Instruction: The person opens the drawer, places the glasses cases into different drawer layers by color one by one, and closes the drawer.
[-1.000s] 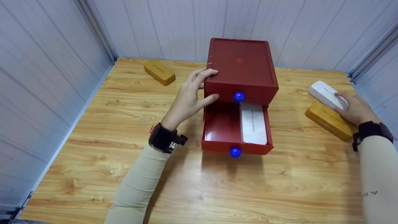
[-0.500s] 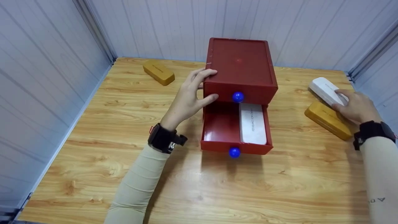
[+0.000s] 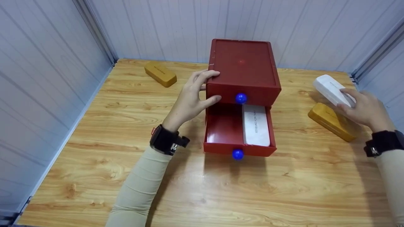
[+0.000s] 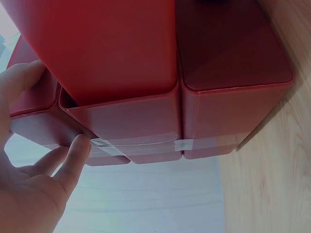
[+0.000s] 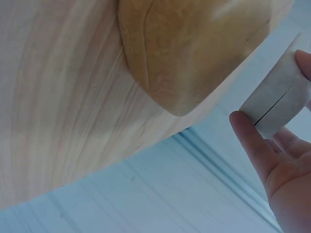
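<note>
A red drawer box [image 3: 243, 63] with blue round knobs stands at the back middle. My left hand [image 3: 191, 97] grips its upper left corner, thumb on the front and fingertips over the top edge. Below, a drawer [image 3: 224, 126] is pulled out, with a white glasses case [image 3: 256, 126] lying along its right side. At the right, my right hand [image 3: 363, 105] holds another white glasses case [image 3: 329, 88] by its near end. That case is tilted and raised off the table, as the right wrist view [image 5: 274, 97] shows. Beneath this hand lies a yellow glasses case [image 3: 329, 121].
Another yellow glasses case [image 3: 160, 74] lies at the back left of the wooden table [image 3: 94, 151]. White panel walls [image 3: 157, 28] close in the table at the back and both sides. Clear tape [image 4: 141, 143] runs across the drawer box's tiers in the left wrist view.
My right hand has lifted the white glasses case off the table, away from the yellow one, and shifted slightly right. The left hand and the drawer have stayed put.
</note>
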`<state>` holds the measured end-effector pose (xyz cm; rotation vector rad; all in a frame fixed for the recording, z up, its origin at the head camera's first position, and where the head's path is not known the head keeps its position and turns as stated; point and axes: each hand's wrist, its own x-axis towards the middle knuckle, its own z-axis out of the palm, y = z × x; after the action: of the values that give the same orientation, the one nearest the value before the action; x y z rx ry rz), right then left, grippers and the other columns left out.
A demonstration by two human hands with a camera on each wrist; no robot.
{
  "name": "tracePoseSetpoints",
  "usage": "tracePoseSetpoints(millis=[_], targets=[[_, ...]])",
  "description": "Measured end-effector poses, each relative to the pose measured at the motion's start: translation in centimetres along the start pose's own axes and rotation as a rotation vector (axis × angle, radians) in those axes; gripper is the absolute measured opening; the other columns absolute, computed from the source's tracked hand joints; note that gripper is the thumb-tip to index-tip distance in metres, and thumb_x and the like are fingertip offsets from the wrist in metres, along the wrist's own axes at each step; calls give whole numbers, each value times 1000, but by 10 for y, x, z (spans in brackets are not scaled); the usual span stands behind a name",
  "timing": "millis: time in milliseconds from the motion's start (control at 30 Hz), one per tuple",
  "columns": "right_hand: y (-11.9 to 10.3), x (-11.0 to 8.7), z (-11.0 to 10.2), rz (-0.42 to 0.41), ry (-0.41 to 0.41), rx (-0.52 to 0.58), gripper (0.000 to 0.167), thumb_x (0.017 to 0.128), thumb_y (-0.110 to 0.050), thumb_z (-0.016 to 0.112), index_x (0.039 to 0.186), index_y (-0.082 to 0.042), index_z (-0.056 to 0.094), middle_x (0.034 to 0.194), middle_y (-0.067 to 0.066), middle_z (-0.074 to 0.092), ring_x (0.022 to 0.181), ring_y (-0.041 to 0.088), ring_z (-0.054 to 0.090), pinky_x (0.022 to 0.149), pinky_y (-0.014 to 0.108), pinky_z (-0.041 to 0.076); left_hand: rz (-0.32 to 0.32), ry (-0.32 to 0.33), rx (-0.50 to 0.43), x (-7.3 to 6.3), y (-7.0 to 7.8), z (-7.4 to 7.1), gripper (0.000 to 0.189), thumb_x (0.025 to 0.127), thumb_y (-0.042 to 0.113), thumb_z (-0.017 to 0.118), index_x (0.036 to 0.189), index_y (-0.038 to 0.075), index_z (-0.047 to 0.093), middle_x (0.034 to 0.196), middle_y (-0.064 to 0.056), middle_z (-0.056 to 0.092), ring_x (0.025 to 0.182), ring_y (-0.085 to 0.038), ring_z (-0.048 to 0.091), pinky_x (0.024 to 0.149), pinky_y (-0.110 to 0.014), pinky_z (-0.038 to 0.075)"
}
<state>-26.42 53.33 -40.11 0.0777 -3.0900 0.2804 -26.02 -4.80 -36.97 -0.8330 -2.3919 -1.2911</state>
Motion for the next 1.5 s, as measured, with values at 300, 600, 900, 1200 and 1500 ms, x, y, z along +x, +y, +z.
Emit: tracePoseSetpoints(millis=[300,600,900,1200,1500], targets=[[-24,-23,-3,-95,63,-29,60,106,-39,62,156,-8,48,133,43,50,110,63,51,81,76,45,-1,9,-5,1,-2,-2,61,94,24,85,148,21,57,147,-8,51,132,-15,56,102,-27,56],[-56,-43,-6,-172,131,-38,58,102,-32,69,153,-8,53,130,39,55,103,58,57,73,70,49,-6,7,-9,1,-2,-2,61,94,25,85,148,21,57,146,-7,50,132,-12,55,102,-22,54],[-78,-63,-12,-265,212,-34,56,96,-21,77,148,-7,59,129,37,58,101,57,60,70,71,51,-9,4,-11,0,0,-4,62,94,25,85,148,22,56,146,-7,50,132,-14,56,102,-23,54],[-96,-84,-20,-334,307,-19,59,90,-15,83,145,-7,64,125,31,63,89,46,63,60,58,51,-16,-1,-7,1,0,-4,62,93,25,85,148,23,56,145,-7,50,132,-14,56,103,-27,56],[-117,-103,-31,-419,310,27,58,86,-13,85,141,-9,67,128,29,65,102,50,64,68,70,53,-6,4,-19,1,-2,-4,61,93,23,85,147,22,57,142,-6,51,131,-11,55,104,-28,55]])
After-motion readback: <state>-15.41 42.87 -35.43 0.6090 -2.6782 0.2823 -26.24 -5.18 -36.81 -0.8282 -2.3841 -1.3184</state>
